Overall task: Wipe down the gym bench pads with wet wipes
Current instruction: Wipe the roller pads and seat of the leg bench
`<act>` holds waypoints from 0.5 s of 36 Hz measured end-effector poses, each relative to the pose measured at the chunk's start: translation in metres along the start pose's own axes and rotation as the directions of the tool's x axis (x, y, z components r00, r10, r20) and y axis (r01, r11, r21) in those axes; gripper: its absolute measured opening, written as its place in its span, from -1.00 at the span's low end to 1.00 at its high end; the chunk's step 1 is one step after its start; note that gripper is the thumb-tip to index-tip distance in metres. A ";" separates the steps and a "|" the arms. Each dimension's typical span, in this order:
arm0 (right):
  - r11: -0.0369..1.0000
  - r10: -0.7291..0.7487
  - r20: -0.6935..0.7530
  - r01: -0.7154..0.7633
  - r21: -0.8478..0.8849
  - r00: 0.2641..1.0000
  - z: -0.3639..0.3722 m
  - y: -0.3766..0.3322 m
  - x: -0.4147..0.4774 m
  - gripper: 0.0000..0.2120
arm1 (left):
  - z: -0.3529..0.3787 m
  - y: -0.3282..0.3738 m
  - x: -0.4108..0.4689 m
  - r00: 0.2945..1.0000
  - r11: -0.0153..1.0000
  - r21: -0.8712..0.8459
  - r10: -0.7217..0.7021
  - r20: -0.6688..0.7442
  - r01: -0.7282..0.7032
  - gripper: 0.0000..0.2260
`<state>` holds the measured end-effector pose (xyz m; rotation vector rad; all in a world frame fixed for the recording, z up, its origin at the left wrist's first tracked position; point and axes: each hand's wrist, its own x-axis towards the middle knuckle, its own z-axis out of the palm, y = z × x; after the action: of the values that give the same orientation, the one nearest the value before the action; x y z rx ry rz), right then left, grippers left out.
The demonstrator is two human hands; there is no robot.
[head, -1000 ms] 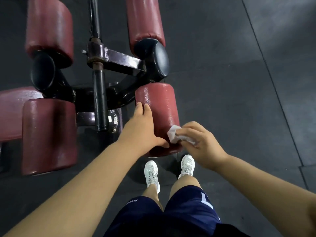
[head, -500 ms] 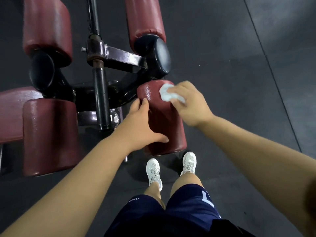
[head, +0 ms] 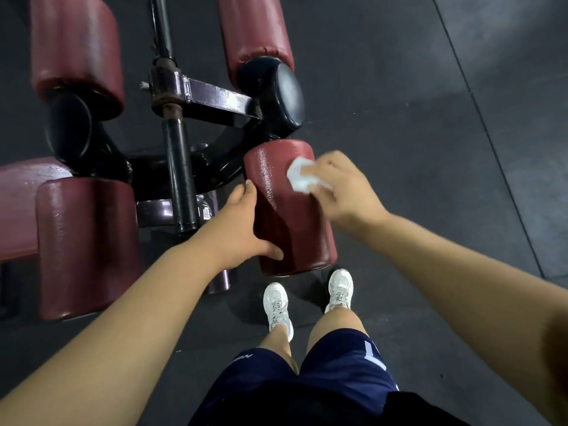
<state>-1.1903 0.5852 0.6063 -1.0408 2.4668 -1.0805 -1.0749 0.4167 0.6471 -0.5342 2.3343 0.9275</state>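
- The right hand (head: pixel 341 192) is closing its grip on a white, crumpled wet wipe (head: pixel 299 178), fingers curled over it and pressing it onto the pad. The hand is blurred, so single fingers are hard to tell apart.
- The wet wipe is lying against the upper right flank of a dark red, cylindrical vinyl roller pad (head: pixel 289 222), close to its far rim.
- The left hand (head: pixel 242 229) is wrapping its grip round the same roller pad from the left. The thumb is lying across the near face just above the near rim, and the fingers are reaching up along the left edge.
- The far half of the roller pad is glistening.
- The pad's far end is sitting just beside a round black end cap (head: pixel 285 93) on the frame.
- Left of the pad, a black steel post (head: pixel 178 167) is running up through a metal bracket, leaving only a narrow gap beside the left hand's fingers.
- Further left, a second dark red roller (head: pixel 86 244) is standing well apart from the hands, and two upper dark red rollers (head: pixel 255 29) are showing at the top.
- A flat dark red seat pad (head: pixel 18 210) is reaching in from the left edge.
- To the right of the pad, the dark rubber floor (head: pixel 430 118) is lying open, with seams running across it diagonally.
- Below the pad's near rim, two white trainers (head: pixel 276 305) are standing on the floor, and navy shorts (head: pixel 307 379) are showing beneath them.
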 end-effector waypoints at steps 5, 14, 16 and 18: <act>0.986 0.158 -0.018 -0.157 0.054 0.987 -0.002 0.002 0.041 -0.71 | 0.009 0.019 -0.010 0.997 0.994 0.089 0.071 -0.036 -0.068 0.12; 0.996 0.069 0.046 -0.071 0.058 0.997 -0.001 0.003 -0.048 -0.74 | 0.016 0.025 -0.013 0.996 0.985 0.163 0.075 -0.058 -0.065 0.22; 0.995 0.035 0.064 -0.040 0.091 0.997 -0.002 0.002 -0.076 -0.73 | 0.012 0.018 -0.014 0.998 0.987 0.156 0.053 -0.034 -0.047 0.22; 0.994 0.020 0.097 -0.030 0.107 0.995 -0.004 0.000 -0.090 -0.70 | 0.009 0.011 -0.015 0.999 0.987 0.154 0.047 -0.014 -0.045 0.22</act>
<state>-1.1276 0.6502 0.6045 -1.0020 2.3129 -1.1165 -1.0666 0.4327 0.6569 -0.4282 2.4185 0.7576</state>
